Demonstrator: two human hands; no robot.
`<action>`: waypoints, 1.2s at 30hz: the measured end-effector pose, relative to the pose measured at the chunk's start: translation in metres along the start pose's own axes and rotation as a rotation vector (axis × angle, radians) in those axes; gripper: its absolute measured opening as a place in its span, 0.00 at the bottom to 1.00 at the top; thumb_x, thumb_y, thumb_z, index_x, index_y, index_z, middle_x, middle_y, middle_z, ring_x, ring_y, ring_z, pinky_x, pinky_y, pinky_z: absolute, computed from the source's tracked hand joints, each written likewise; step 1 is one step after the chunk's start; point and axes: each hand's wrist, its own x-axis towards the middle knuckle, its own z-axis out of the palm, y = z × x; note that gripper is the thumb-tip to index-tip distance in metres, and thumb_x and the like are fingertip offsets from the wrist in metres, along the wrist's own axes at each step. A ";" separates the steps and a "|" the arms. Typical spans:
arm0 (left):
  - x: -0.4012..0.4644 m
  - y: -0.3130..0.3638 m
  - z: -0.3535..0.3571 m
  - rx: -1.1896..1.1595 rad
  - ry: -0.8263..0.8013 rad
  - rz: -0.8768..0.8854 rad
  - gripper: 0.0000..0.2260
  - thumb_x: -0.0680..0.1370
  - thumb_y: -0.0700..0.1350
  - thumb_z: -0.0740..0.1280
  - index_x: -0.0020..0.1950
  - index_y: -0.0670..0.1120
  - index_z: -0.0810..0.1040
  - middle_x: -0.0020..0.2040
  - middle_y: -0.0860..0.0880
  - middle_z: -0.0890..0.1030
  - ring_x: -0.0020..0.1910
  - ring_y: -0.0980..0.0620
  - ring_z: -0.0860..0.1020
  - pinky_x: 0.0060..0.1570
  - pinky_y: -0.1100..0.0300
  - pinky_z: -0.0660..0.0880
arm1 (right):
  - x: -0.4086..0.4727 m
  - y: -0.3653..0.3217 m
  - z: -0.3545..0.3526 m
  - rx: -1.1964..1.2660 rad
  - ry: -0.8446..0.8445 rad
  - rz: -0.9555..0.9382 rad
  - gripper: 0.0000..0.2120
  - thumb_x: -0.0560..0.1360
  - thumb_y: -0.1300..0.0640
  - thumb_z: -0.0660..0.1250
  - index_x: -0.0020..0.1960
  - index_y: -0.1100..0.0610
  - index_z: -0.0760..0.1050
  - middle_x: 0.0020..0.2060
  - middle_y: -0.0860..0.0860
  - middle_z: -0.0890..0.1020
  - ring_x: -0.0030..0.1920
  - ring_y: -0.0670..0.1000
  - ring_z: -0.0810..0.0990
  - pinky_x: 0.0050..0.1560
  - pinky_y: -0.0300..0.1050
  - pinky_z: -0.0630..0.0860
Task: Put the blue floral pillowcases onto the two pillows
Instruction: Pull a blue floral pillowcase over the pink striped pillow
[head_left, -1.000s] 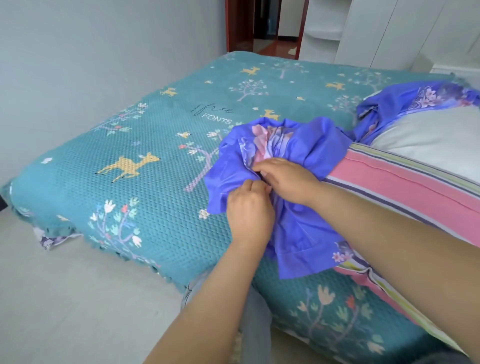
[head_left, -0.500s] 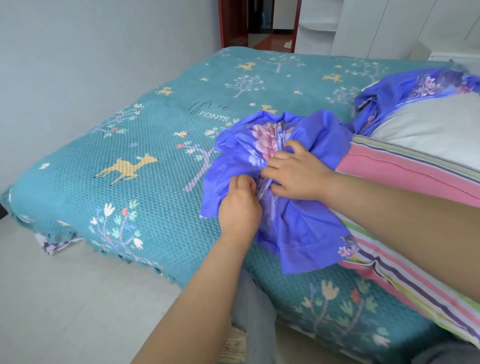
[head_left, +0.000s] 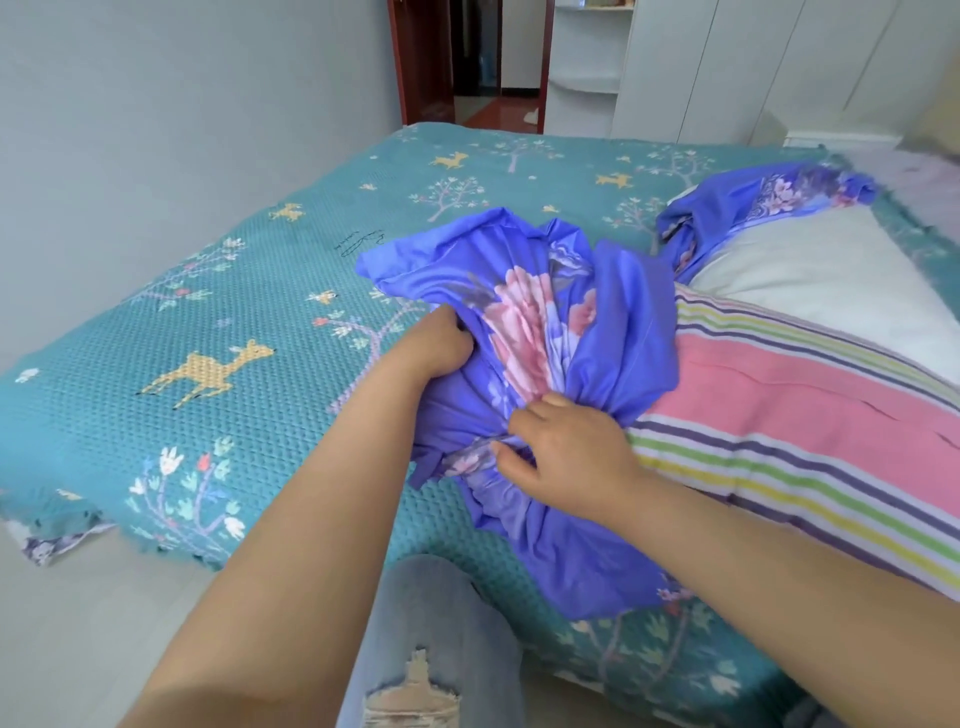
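Open bedspread (head_left: 249, 291) lies left; striped pillow (head_left: 789, 415) blocks the right.

Bunched blue floral pillowcase (head_left: 524, 332) at the end of a striped pillow (head_left: 800, 436), gathered in left hand (head_left: 431, 348) and right hand (head_left: 566, 452). Second pillowcase (head_left: 748, 208) beside a white pillow (head_left: 821, 275), on a teal bedspread (head_left: 208, 332).

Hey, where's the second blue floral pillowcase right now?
In the head view it lies far right on the bed, bunched along the white pillow's far edge: the second pillowcase, beyond the striped pillow.
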 end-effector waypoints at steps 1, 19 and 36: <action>-0.002 0.000 0.001 -0.119 0.019 -0.012 0.17 0.79 0.42 0.59 0.68 0.40 0.68 0.67 0.42 0.73 0.66 0.45 0.71 0.59 0.60 0.66 | 0.001 0.000 -0.003 0.028 -0.028 -0.001 0.16 0.70 0.44 0.59 0.33 0.54 0.74 0.29 0.50 0.77 0.36 0.54 0.79 0.26 0.44 0.71; -0.046 -0.014 0.040 -0.215 0.293 0.167 0.32 0.77 0.54 0.63 0.75 0.59 0.50 0.60 0.38 0.77 0.55 0.38 0.78 0.50 0.48 0.75 | 0.162 0.042 -0.046 -0.114 -0.216 0.216 0.13 0.79 0.50 0.60 0.60 0.55 0.75 0.59 0.56 0.76 0.61 0.59 0.74 0.55 0.50 0.71; -0.058 0.004 0.030 -0.646 0.013 0.294 0.34 0.70 0.39 0.74 0.72 0.44 0.62 0.59 0.52 0.79 0.53 0.61 0.78 0.59 0.61 0.73 | 0.180 0.073 -0.064 0.414 -0.346 0.297 0.18 0.79 0.49 0.61 0.66 0.55 0.72 0.64 0.54 0.75 0.64 0.55 0.73 0.61 0.42 0.67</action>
